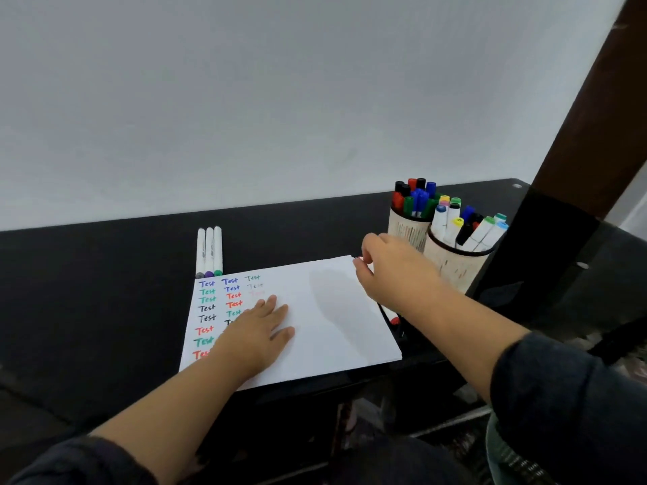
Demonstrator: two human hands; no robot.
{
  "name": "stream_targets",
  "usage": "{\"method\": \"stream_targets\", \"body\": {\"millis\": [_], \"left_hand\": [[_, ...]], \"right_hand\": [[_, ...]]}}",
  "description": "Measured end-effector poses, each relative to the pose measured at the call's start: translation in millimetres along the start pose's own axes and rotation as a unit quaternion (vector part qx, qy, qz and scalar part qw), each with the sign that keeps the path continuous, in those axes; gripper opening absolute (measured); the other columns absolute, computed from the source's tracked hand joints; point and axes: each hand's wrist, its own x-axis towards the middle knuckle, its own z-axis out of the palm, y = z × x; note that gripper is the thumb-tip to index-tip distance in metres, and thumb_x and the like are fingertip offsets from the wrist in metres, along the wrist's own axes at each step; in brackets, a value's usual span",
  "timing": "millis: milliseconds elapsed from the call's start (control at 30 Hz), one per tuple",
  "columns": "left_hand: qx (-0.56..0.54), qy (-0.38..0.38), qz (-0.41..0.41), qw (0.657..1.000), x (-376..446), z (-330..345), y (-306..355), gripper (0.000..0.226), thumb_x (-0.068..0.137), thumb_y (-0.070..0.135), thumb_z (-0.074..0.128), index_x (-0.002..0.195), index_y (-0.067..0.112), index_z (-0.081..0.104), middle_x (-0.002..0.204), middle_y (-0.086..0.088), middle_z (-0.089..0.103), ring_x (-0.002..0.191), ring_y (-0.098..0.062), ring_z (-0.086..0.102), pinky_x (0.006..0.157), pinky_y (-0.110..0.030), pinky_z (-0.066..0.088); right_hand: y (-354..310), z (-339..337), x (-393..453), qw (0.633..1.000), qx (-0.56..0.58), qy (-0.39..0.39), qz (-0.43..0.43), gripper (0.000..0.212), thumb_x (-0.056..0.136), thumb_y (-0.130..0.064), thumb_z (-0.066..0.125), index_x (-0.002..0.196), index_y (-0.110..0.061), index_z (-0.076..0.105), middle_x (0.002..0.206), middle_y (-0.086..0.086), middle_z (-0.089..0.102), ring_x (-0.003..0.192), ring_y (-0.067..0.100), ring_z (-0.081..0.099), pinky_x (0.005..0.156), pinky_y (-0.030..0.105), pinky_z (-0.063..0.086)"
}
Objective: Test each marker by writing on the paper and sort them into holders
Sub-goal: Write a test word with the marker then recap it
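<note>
Your left hand (261, 329) lies flat on the white sheet of paper (325, 320), fingers straight and spread a little, palm down on the middle of the page. It covers part of the rows of the word "Test" (206, 308) written in blue, green, black and red down the left side of the sheet.

Your right hand (392, 271) reaches over the far right corner of the paper. Its fingers are curled, and thumb and forefinger meet around something small with a speck of red showing at the fingertips; I cannot tell what that thing is or whether it is truly gripped.

The paper rests on the black tabletop (105, 292), near its front edge. Just beyond the sheet's far left corner, three white markers (209, 252) lie side by side, touching, caps toward you: one dark, one purple, one green.

Beside your right hand stand two pale cylindrical holders. The farther holder (408, 232) carries markers with black, red, blue and green caps. The nearer holder (455, 267), touching or just in front of it, carries white-barrelled markers with pastel and dark caps, tilted to the right.

Under your right forearm, by the right edge of the paper, a red-capped marker (392, 318) lies on the table, mostly hidden.
</note>
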Motion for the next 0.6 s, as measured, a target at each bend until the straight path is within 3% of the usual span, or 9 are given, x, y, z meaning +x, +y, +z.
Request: {"method": "stream_targets", "body": {"millis": [267,433,600], "left_hand": [[-0.043,0.035,-0.073,0.996,-24.4,-15.1,-66.7,0.056,0.097,0.051,0.03,0.149,0.035,0.016,0.156,0.017,0.0,0.144,-0.006,0.001,0.115,-0.032,0.01],[-0.054,0.033,-0.053,0.997,-26.3,-18.3,-91.9,0.055,0.098,0.05,0.029,0.148,0.037,0.011,0.155,0.018,-0.005,0.142,-0.001,-0.003,0.11,-0.021,-0.002],[-0.067,0.061,-0.041,0.995,-24.4,-11.8,-96.4,0.053,0.098,0.049,0.028,0.147,0.04,0.01,0.151,0.023,-0.007,0.139,0.004,-0.006,0.106,-0.016,-0.007]], "right_hand": [[-57.3,45.9,44.6,0.996,-0.007,-0.028,-0.09,0.02,0.098,-0.032,0.039,0.104,-0.015,0.047,0.097,0.002,0.053,0.087,0.018,0.047,0.072,0.03,0.045],[-82.7,72.1,75.6,0.99,-0.013,-0.053,-0.132,0.016,0.099,-0.032,0.038,0.101,-0.018,0.044,0.096,0.0,0.051,0.086,0.017,0.044,0.067,0.029,0.04],[-102.0,102.0,107.4,0.984,-0.015,-0.066,-0.162,0.025,0.098,-0.026,0.042,0.123,-0.019,0.044,0.109,0.002,0.053,0.094,0.017,0.047,0.069,0.029,0.044]]}}
